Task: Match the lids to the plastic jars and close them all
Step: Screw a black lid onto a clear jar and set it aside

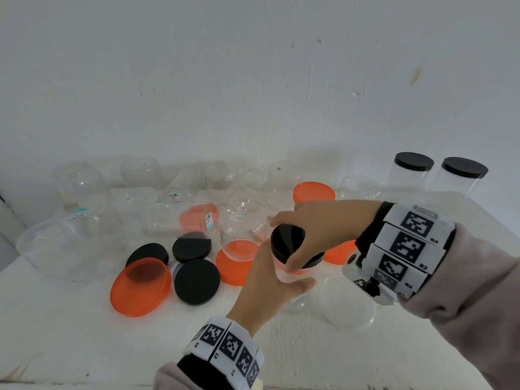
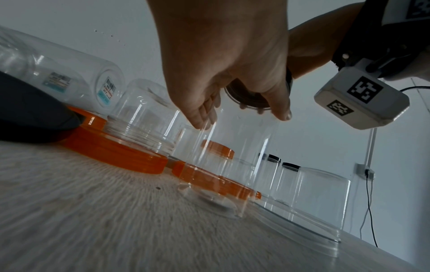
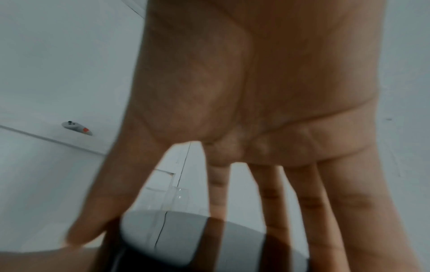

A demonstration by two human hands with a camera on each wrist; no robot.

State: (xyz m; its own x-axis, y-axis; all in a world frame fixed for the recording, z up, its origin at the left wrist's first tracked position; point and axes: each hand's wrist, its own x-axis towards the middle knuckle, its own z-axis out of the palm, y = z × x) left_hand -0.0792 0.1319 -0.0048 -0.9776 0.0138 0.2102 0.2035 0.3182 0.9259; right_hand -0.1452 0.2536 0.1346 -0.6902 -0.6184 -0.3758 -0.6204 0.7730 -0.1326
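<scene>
A clear plastic jar [image 1: 284, 274] stands upright on the white table [image 1: 84, 333]. My left hand [image 1: 267, 277] grips its side wall, thumb on the near side. On its mouth sits a black lid [image 1: 284, 237], and my right hand [image 1: 285, 246] holds that lid from above with thumb and fingers round its rim. In the left wrist view the jar [image 2: 235, 156] rises from the table, my left hand [image 2: 243, 116] round its upper part, the lid [image 2: 246, 99] above. The blurred right wrist view shows my right hand [image 3: 186, 239] spread over the lid [image 3: 177, 231].
Loose black lids [image 1: 197, 281] and a large orange lid [image 1: 140, 285] lie left of the jar. An upside-down clear jar [image 1: 242, 229] rests on another orange lid [image 1: 233, 271]. A clear lid [image 1: 347, 301] lies right. Two black-lidded jars [image 1: 413, 170] stand back right; several open jars line the wall.
</scene>
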